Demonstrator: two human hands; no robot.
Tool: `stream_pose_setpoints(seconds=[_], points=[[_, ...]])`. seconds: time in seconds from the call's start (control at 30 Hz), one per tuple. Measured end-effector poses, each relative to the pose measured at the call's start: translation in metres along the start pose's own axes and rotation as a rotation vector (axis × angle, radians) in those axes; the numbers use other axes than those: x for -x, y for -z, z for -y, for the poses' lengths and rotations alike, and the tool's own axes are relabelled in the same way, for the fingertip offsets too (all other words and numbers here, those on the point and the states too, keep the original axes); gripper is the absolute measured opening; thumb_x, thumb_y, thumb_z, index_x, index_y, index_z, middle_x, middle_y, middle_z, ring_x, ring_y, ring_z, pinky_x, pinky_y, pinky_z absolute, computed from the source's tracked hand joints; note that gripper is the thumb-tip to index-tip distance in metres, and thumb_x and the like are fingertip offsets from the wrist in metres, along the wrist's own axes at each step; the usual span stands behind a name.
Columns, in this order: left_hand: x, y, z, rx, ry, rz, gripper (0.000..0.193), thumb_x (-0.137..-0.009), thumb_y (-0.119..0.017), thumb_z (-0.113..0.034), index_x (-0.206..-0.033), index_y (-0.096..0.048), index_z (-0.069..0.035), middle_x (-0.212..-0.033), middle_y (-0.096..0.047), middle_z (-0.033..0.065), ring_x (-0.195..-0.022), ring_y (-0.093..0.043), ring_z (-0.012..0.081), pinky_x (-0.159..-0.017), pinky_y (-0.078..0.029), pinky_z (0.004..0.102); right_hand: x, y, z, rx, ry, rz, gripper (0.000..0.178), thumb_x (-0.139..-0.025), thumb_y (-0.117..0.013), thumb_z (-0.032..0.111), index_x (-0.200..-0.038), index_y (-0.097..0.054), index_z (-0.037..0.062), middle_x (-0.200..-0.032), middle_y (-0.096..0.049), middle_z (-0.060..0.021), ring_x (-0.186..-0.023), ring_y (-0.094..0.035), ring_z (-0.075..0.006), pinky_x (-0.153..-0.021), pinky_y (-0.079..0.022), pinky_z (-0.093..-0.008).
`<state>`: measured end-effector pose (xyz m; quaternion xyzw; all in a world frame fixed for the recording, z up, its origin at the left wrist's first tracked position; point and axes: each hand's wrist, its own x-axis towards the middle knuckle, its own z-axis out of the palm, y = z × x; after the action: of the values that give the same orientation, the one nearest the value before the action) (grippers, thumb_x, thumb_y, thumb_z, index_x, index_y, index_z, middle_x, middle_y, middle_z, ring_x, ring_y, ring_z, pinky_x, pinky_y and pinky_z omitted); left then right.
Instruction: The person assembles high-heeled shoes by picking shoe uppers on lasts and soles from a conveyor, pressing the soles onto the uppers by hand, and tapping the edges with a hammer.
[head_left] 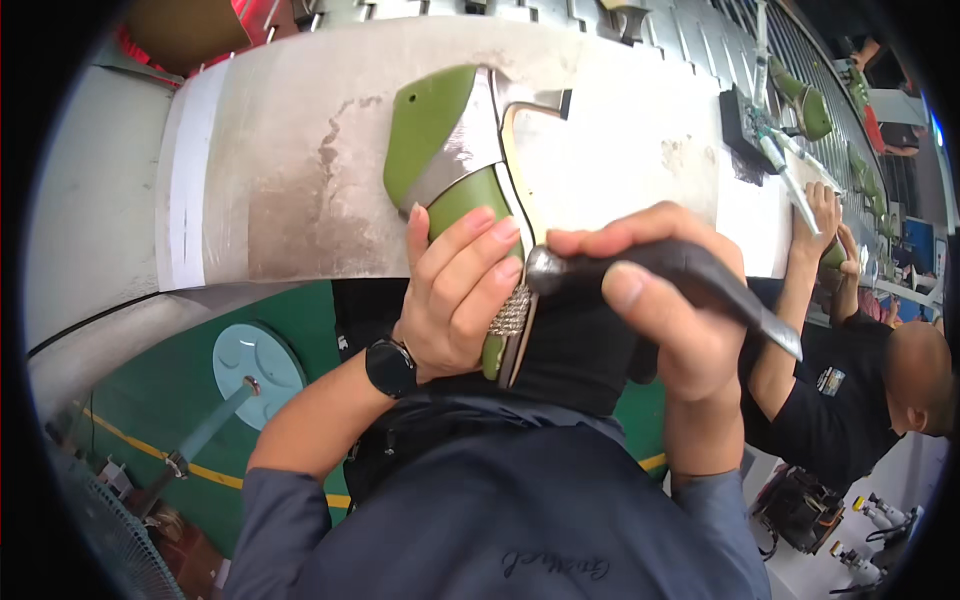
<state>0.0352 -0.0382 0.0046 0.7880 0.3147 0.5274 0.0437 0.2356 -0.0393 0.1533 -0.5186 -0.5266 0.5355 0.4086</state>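
Note:
A high-heeled sandal on a green shoe last (437,125) lies on its side over the table's near edge. Its heel points to the far right, and its silvery braided toe strap (512,312) reaches toward my lap. My left hand (455,290) wraps round the front part of the last, fingers lying across the green surface. In my right hand (680,300) is a dark shoemaker's hammer (680,268), gripped round its head. Its rounded, shiny metal end touches or nearly touches the sole's edge beside my left fingertips; the thin end points down right. The handle is hidden.
The pale, stained table (290,150) curves across in front of me. A black stand with metal rods (745,130) stands at right. Beyond is a slatted conveyor (690,40) with more green lasts. A co-worker (840,400) works at right. A blue round-based stand (258,365) is lower left.

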Motion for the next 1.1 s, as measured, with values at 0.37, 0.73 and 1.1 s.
stream_pose_setpoints(seconds=[0.37,0.73,1.1], points=[[-0.001,-0.007,0.006,0.01,-0.067,-0.067,0.049,-0.096,-0.071,-0.014,-0.138,-0.05,-0.002,-0.144,-0.06,0.0221,-0.136,-0.058,0.0406,-0.128,-0.022,0.0653,0.014,0.002,-0.018,-0.006,0.214,0.034,0.022,-0.091,-0.076,0.004,-0.111,-0.073,-0.0038,-0.11,-0.079,-0.0165,-0.101,-0.075,-0.0181,-0.092,-0.058,-0.0317],[-0.033,0.078,0.028,1.143,0.798,-0.336,0.073,-0.108,-0.054,-0.054,-0.161,-0.039,-0.006,-0.164,-0.044,0.0169,-0.147,-0.05,0.0346,-0.121,-0.043,0.054,0.009,0.018,-0.029,0.049,0.188,-0.11,0.043,-0.1,-0.069,0.012,-0.139,-0.059,-0.0033,-0.128,-0.071,-0.0225,-0.12,-0.071,-0.0297,-0.101,-0.057,-0.0385],[-0.061,0.092,0.043,0.727,0.852,-0.084,0.067,-0.105,-0.069,-0.041,-0.15,-0.051,0.005,-0.143,-0.064,0.0222,-0.125,-0.067,0.0307,-0.107,-0.052,0.04,0.005,-0.026,-0.022,-0.919,0.001,0.2,0.074,-0.104,-0.048,0.043,-0.159,-0.036,-0.0043,-0.144,-0.06,-0.0304,-0.12,-0.069,-0.0488,-0.093,-0.062,-0.0484]])
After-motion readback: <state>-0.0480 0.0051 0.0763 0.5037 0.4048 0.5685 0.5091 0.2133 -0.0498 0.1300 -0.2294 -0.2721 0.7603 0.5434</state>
